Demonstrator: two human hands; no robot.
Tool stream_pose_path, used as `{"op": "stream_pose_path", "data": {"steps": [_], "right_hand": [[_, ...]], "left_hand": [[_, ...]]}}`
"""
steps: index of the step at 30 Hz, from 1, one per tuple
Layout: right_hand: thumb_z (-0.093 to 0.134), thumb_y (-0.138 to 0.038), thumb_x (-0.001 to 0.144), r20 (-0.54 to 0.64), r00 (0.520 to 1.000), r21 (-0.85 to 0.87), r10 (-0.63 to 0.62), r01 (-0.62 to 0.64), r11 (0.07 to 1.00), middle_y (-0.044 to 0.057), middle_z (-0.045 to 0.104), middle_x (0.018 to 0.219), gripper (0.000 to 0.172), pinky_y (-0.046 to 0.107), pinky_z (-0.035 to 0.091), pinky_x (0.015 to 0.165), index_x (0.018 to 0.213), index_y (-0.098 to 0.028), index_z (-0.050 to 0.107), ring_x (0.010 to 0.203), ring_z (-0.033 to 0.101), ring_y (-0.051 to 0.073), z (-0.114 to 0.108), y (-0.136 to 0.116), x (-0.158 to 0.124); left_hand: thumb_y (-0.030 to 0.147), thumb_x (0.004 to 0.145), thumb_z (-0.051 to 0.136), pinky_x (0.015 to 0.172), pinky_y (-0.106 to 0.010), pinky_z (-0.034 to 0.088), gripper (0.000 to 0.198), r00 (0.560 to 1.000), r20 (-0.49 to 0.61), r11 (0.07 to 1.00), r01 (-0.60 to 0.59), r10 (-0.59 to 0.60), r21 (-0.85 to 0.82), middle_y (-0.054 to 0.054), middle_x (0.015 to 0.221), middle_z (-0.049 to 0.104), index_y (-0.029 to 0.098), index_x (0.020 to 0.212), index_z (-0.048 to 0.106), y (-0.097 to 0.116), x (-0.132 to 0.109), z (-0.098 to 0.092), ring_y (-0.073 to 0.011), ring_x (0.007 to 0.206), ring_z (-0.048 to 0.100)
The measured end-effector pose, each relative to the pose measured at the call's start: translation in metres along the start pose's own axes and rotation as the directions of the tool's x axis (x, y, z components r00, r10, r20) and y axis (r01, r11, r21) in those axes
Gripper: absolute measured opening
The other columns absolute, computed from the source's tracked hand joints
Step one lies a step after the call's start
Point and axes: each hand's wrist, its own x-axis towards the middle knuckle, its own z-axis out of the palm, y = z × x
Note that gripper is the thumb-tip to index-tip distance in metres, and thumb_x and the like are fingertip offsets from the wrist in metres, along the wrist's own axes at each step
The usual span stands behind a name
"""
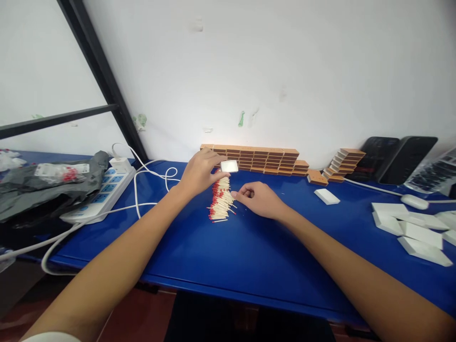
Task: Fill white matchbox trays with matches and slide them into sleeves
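My left hand grips a small white matchbox tray between thumb and fingers, holding it just above the far end of a heap of matches. The matches have red heads and pale sticks and lie mostly sideways on the blue table. At the heap's right edge, my right hand is closed in a pinch on the match ends; how many it has hold of is hidden. Behind the left hand, filled matchboxes with brown striking sides stand stacked in a long row against the wall.
To the right are a leaning stack of matchbox sleeves, a single sleeve, a lone white tray and several more trays. On the left lie a power strip, white cables and a grey plastic bag.
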Motion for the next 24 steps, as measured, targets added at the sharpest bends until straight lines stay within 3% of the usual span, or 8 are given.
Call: {"op": "stream_pose_path", "data": {"steps": [12,20,24], "right_hand": [[0.074,-0.061,0.083,0.112,0.992,0.137,-0.059,0.043,0.990,-0.001,0.058,0.063,0.044,0.030,0.030,0.055,0.072,-0.019,0.069,0.059,0.042,0.013,0.005,-0.003,0.004],[0.066,-0.060,0.092,0.092,0.987,0.058,-0.130,0.125,0.990,-0.001,0.057,0.066,0.043,0.030,0.032,0.058,0.080,-0.019,0.072,0.061,0.044,0.014,-0.026,0.010,-0.001],[0.066,-0.053,0.097,0.025,0.972,0.009,-0.232,0.231,0.973,0.000,0.059,0.070,0.035,0.030,0.034,0.061,0.085,-0.020,0.072,0.064,0.047,0.015,-0.044,0.020,0.000]], "left_hand": [[0.031,0.099,0.073,0.091,-0.043,0.055,0.034,0.997,0.077,1.000,-0.014,0.014,0.003,-0.011,0.113,0.075,0.017,0.129,0.068,0.014,0.001,0.000,-0.0281,0.104,0.064],[0.034,0.092,0.083,0.089,-0.041,0.054,0.047,0.994,0.112,1.000,-0.005,0.005,0.000,-0.010,0.114,0.075,0.016,0.132,0.066,0.013,-0.003,0.002,-0.0275,0.101,0.064],[0.033,0.089,0.087,0.085,-0.039,0.053,0.053,0.989,0.149,1.000,-0.008,0.009,-0.004,-0.008,0.108,0.076,0.016,0.134,0.065,0.017,-0.006,0.007,-0.0265,0.098,0.064]]}}
